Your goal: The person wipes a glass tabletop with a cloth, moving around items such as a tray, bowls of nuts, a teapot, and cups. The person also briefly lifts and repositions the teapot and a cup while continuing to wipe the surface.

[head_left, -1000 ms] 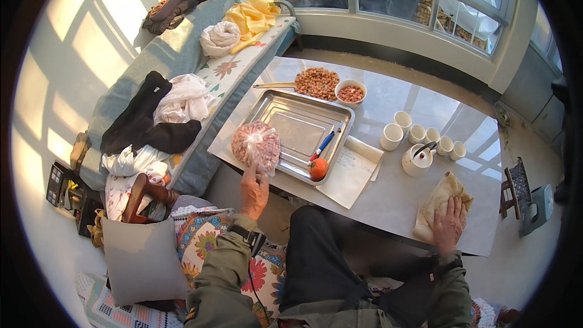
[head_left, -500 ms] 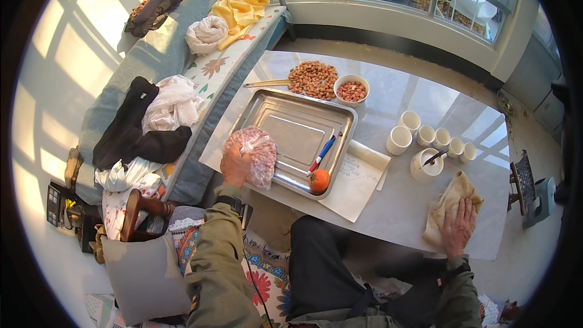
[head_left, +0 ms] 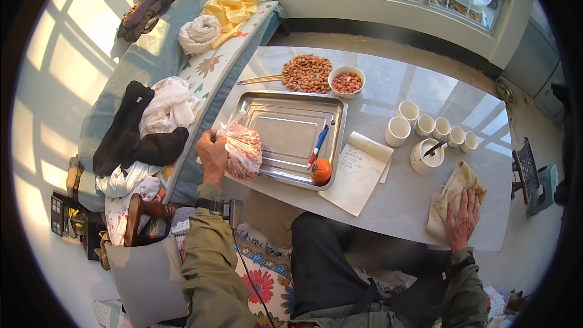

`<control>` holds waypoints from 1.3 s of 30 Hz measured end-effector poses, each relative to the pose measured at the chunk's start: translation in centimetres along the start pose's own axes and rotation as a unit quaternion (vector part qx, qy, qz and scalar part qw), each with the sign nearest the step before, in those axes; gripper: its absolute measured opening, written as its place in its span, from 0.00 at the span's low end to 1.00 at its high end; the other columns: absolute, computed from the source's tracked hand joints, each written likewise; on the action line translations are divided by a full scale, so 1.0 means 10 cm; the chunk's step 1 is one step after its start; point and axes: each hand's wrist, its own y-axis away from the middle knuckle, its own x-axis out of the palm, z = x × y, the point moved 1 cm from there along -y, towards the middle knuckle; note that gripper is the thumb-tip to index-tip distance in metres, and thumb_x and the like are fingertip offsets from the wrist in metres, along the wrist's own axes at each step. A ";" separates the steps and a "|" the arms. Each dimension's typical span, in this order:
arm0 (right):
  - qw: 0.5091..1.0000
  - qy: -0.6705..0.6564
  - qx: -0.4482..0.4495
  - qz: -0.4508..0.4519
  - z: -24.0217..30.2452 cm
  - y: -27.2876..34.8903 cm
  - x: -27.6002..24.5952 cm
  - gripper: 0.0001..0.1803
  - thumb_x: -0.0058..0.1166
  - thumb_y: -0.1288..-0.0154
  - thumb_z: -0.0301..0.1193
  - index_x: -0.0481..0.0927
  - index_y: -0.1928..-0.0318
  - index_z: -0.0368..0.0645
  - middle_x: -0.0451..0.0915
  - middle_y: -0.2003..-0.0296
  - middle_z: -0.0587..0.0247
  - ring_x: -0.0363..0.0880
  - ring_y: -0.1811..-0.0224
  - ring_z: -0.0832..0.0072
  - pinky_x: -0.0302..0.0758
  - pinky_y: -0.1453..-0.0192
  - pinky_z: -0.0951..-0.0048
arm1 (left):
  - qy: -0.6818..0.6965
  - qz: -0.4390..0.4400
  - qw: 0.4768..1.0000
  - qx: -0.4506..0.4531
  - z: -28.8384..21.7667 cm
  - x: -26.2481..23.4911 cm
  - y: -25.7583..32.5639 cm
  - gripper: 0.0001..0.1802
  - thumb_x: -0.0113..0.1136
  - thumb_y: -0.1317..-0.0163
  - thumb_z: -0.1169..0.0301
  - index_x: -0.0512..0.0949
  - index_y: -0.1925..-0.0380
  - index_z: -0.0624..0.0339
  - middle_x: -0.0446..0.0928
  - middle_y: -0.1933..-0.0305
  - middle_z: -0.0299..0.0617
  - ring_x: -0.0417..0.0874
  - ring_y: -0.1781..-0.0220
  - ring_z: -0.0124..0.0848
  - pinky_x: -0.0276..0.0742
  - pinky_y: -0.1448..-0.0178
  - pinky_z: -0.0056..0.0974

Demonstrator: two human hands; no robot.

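My left hand [head_left: 211,152] is closed on the gathered side of a clear plastic bag [head_left: 243,153] full of pink shelled peanuts. The bag hangs over the near left corner of a steel tray [head_left: 291,95]; whether it rests on the rim I cannot tell. Inside the tray lie a blue and red pen [head_left: 318,146] and an orange persimmon [head_left: 320,170]. My right hand [head_left: 463,215] lies flat, fingers stretched, on a folded beige cloth [head_left: 452,189] at the table's near right.
Unshelled peanuts [head_left: 306,73], chopsticks [head_left: 260,79] and a white bowl of peanuts [head_left: 347,81] stand behind the tray. A written notepad [head_left: 355,176] lies right of it. Several white cups [head_left: 398,132] and a white jar [head_left: 423,161] stand on the right. A clothes-strewn bed [head_left: 209,76] borders the left.
My left hand has shifted left, from the bag's top to its side, and the bag now stands taller. More of the notepad shows beside the tray. My right hand stays on the cloth.
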 end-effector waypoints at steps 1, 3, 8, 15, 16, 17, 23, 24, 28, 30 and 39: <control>1.000 -0.001 0.001 0.001 -0.01 0.00 0.01 0.39 0.60 0.27 0.41 0.69 0.20 0.41 0.65 0.19 0.48 0.57 0.15 0.44 0.53 0.14 0.46 | 0.034 0.014 0.999 -0.020 -0.05 0.00 0.02 0.17 0.65 0.34 0.73 0.83 0.50 0.78 0.84 0.64 0.42 0.81 0.68 0.26 0.79 0.66 0.35; 1.000 0.001 0.003 0.004 -0.02 0.01 0.00 0.39 0.60 0.27 0.40 0.69 0.20 0.41 0.65 0.19 0.47 0.57 0.15 0.44 0.53 0.14 0.45 | 0.039 -0.006 0.999 -0.002 -0.17 0.04 0.02 0.16 0.65 0.34 0.75 0.83 0.51 0.77 0.84 0.62 0.42 0.82 0.68 0.26 0.79 0.67 0.35; 1.000 0.002 0.008 0.003 0.00 -0.01 0.02 0.39 0.60 0.28 0.40 0.69 0.20 0.41 0.65 0.19 0.47 0.58 0.15 0.43 0.53 0.14 0.45 | 0.074 -0.027 0.994 0.077 -0.21 0.17 -0.05 0.12 0.66 0.33 0.79 0.83 0.52 0.74 0.86 0.59 0.42 0.83 0.63 0.27 0.82 0.59 0.36; 1.000 0.002 0.007 0.008 0.01 -0.03 0.01 0.39 0.60 0.28 0.41 0.69 0.20 0.40 0.65 0.19 0.47 0.58 0.15 0.44 0.53 0.14 0.45 | 0.054 0.065 0.996 0.035 0.21 0.65 -0.13 0.11 0.60 0.30 0.83 0.83 0.50 0.70 0.85 0.57 0.41 0.86 0.60 0.30 0.84 0.52 0.35; 1.000 0.002 0.005 0.004 0.01 -0.03 0.01 0.39 0.60 0.28 0.41 0.69 0.20 0.40 0.65 0.19 0.47 0.58 0.15 0.44 0.53 0.14 0.45 | 0.110 0.081 0.991 -0.012 0.25 0.69 -0.02 0.11 0.57 0.29 0.83 0.83 0.50 0.69 0.85 0.55 0.42 0.87 0.62 0.28 0.86 0.57 0.32; 1.000 -0.001 0.008 0.003 0.02 -0.03 0.01 0.39 0.60 0.28 0.40 0.69 0.21 0.40 0.66 0.19 0.47 0.58 0.15 0.44 0.53 0.14 0.45 | 0.106 0.074 0.991 0.016 0.24 0.70 0.06 0.10 0.57 0.28 0.82 0.84 0.51 0.69 0.85 0.58 0.42 0.87 0.65 0.27 0.86 0.61 0.32; 1.000 -0.005 0.012 -0.003 0.02 -0.01 0.00 0.39 0.61 0.28 0.39 0.70 0.21 0.39 0.66 0.19 0.48 0.57 0.15 0.46 0.53 0.14 0.47 | 0.106 0.139 0.976 -0.126 0.15 0.52 1.02 0.12 0.60 0.22 0.67 0.82 0.60 0.68 0.82 0.73 0.42 0.84 0.77 0.29 0.83 0.75 0.35; 1.000 -0.006 0.007 -0.005 0.02 -0.01 0.00 0.39 0.61 0.28 0.39 0.70 0.21 0.39 0.66 0.19 0.48 0.57 0.15 0.46 0.53 0.14 0.47 | 0.092 0.156 0.969 -0.168 0.15 0.53 1.24 0.14 0.61 0.21 0.66 0.82 0.60 0.68 0.83 0.71 0.44 0.86 0.76 0.31 0.84 0.75 0.36; 1.000 -0.011 0.010 -0.004 0.05 -0.01 -0.03 0.38 0.61 0.28 0.39 0.70 0.21 0.39 0.66 0.19 0.48 0.57 0.15 0.46 0.53 0.14 0.46 | 0.161 0.190 0.925 -0.286 0.16 0.66 1.76 0.19 0.60 0.20 0.61 0.77 0.53 0.72 0.85 0.64 0.53 0.89 0.73 0.40 0.90 0.73 0.42; 1.000 -0.014 0.011 -0.002 0.06 0.00 -0.04 0.38 0.61 0.28 0.40 0.70 0.21 0.40 0.66 0.20 0.48 0.57 0.15 0.46 0.53 0.14 0.46 | 0.220 0.178 0.908 -0.308 0.16 0.77 1.88 0.19 0.59 0.20 0.61 0.74 0.51 0.73 0.85 0.61 0.56 0.90 0.71 0.43 0.91 0.72 0.44; 1.000 -0.011 0.005 -0.007 0.02 0.01 -0.01 0.39 0.61 0.28 0.40 0.70 0.21 0.41 0.66 0.20 0.48 0.58 0.16 0.45 0.53 0.14 0.45 | 0.346 0.002 0.910 -0.230 0.43 1.23 1.80 0.14 0.61 0.28 0.68 0.73 0.55 0.70 0.78 0.58 0.50 0.86 0.59 0.40 0.89 0.63 0.46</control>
